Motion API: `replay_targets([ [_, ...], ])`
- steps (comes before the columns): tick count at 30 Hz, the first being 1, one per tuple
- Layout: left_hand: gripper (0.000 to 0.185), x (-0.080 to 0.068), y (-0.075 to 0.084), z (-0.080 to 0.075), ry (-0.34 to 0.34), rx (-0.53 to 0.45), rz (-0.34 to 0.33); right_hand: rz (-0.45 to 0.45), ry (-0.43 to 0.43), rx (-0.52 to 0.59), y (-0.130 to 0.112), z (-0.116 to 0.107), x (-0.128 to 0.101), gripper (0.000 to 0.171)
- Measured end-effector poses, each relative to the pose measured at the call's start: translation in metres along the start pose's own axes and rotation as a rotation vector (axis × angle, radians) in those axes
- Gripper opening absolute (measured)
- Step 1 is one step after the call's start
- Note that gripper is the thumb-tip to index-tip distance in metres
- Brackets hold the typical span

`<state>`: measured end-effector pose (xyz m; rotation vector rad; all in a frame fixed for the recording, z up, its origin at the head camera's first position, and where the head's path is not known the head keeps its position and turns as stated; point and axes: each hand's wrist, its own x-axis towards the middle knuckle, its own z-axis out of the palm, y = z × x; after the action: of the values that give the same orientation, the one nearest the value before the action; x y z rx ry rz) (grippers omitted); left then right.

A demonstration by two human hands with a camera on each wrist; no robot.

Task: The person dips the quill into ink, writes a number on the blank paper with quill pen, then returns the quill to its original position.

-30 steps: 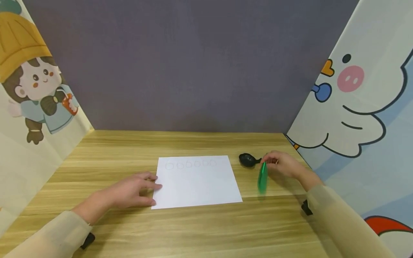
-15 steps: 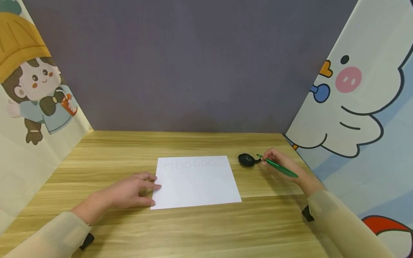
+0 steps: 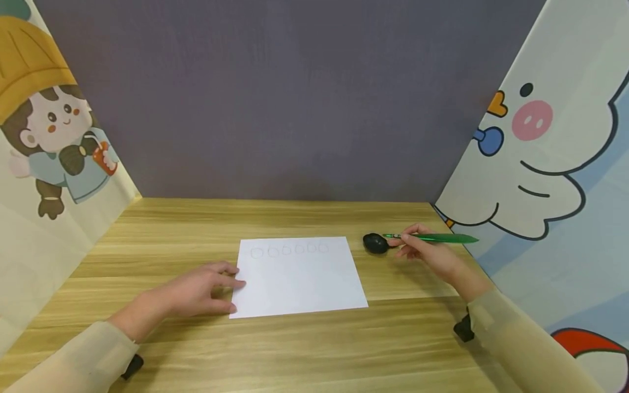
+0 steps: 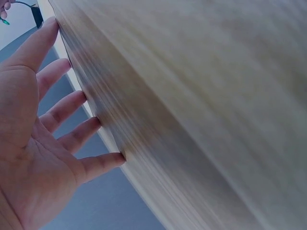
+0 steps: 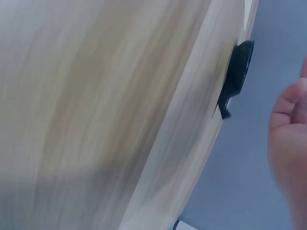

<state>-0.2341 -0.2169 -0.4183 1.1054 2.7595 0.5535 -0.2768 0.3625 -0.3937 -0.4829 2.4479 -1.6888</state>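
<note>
**Green pen lifted beside the stand, paper pinned flat**

The right hand (image 3: 432, 254) pinches a green pen (image 3: 432, 238) between thumb and fingertips, at the right side of the wooden table (image 3: 304, 349). The pen hangs just above the tabletop, its long axis nearly level and running left to right, the tip pointing left toward the small black pen stand (image 3: 375, 243) just beside it, the rear end pointing toward the cartoon panel on the right.

The left hand (image 3: 196, 295) lies open, fingers straight, pressing the left edge of the white sheet of paper (image 3: 300, 278).

A faint row of small circles sits along the sheet's far edge; the rest of the paper is blank. Judging from this, the pen is in hand but its tip is well apart from the paper.
</note>
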Motion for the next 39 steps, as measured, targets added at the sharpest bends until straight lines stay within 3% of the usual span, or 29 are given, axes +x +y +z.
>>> replay_targets([
  [8, 0.059, 0.000, 0.000, -0.001, 0.008, 0.003, 0.012, 0.026, 0.025, 0.092, -0.008, 0.024, 0.004, 0.019],
  [14, 0.060, 0.000, -0.001, -0.001, 0.006, 0.010, 0.021, 0.039, 0.001, 0.148, -0.010, 0.042, 0.009, 0.029],
  [21, 0.060, 0.001, -0.002, 0.000, 0.000, 0.019, 0.025, 0.046, -0.062, 0.189, -0.013, 0.056, 0.014, 0.053],
  [26, 0.060, 0.001, -0.002, 0.001, 0.001, 0.009, 0.021, 0.068, -0.038, 0.208, -0.010, 0.054, 0.016, 0.050],
  [39, 0.059, 0.000, 0.000, -0.001, 0.000, 0.008, 0.024, 0.157, 0.029, 0.068, 0.007, 0.021, 0.029, 0.052],
])
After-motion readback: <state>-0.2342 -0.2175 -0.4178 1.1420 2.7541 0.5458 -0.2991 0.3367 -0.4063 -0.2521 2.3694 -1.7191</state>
